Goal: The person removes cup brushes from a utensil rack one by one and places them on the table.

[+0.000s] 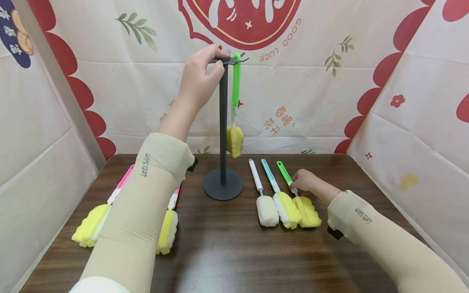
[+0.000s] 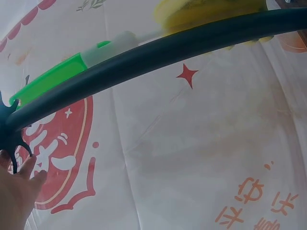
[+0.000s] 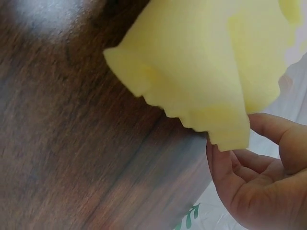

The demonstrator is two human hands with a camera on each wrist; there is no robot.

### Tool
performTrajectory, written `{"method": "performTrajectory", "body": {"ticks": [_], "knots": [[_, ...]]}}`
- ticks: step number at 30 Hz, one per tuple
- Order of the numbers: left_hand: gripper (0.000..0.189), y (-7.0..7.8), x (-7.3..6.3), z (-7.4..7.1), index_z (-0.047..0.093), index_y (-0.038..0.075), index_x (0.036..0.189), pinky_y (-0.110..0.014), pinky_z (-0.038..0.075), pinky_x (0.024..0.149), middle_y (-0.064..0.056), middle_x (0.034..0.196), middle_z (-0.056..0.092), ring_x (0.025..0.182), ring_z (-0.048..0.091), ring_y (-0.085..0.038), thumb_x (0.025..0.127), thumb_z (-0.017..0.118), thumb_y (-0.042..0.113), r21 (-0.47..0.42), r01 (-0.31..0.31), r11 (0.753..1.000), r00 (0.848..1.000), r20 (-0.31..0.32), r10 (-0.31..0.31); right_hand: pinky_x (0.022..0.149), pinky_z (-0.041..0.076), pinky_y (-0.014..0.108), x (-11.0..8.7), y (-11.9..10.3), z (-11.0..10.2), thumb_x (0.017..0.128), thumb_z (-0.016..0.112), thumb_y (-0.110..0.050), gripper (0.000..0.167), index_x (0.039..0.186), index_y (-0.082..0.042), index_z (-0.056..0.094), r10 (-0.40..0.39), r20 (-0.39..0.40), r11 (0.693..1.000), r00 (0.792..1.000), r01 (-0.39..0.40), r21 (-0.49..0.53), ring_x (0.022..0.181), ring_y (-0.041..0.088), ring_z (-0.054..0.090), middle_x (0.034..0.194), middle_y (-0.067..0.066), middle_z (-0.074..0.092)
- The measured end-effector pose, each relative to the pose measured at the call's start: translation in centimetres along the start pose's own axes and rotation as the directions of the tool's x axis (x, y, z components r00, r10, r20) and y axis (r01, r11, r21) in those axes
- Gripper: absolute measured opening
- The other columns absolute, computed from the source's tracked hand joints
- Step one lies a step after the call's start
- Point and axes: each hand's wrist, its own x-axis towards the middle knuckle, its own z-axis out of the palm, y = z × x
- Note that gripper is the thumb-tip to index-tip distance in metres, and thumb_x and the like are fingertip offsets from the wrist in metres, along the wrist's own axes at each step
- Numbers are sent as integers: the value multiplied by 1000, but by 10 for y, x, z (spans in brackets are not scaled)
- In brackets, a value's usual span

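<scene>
My left hand (image 1: pixel 200 75) pinches a hook at the top of a black stand (image 1: pixel 223 122), between thumb and fingers. From another hook of this stand hangs a sponge brush with a green handle (image 1: pixel 236 85) and a yellow head (image 2: pixel 211 17). On the table at right, my right hand (image 1: pixel 307 181) holds a second green-handled sponge brush (image 1: pixel 307 211) near the lower end of its handle. The sponge hides part of that grip in the right wrist view. Left of it lie a blue-handled brush (image 1: pixel 287 209) and a white brush (image 1: pixel 267 211).
Two pink-handled sponge brushes lie at left: an outer brush (image 1: pixel 91 224) and an inner brush (image 1: pixel 167 232), both partly behind my left arm. The stand's round base (image 1: pixel 222 191) rests on the dark wooden table (image 1: pixel 227 260). A printed cloth (image 1: pixel 304 110) hangs behind.
</scene>
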Motion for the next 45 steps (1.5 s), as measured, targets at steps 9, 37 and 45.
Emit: {"method": "performTrajectory", "body": {"ticks": [9,37,45], "knots": [[34,6,0,-9,67,19,120,-23,38,95,8,123,61,122,38,-7,97,43,27,69,57,996,994,84,-63,59,55,33,-6,-1,0,91,64,-9,35,117,14,60,-11,-10,1000,1000,11,-9,62,19,62,79,13,63],[39,27,-16,-8,66,22,127,-31,39,97,2,126,60,121,42,-18,99,42,36,436,62,898,998,-50,-45,75,54,43,-32,-7,2,93,60,-22,44,123,10,56,-50,-118,999,992,51,5,96,33,61,118,25,59],[39,37,-17,-7,66,20,125,-33,40,96,0,124,61,120,45,-20,98,43,38,488,75,870,996,-79,-41,80,52,44,-40,-19,1,96,57,-24,48,131,8,52,-88,-157,996,984,90,9,104,35,60,127,27,55]]}}
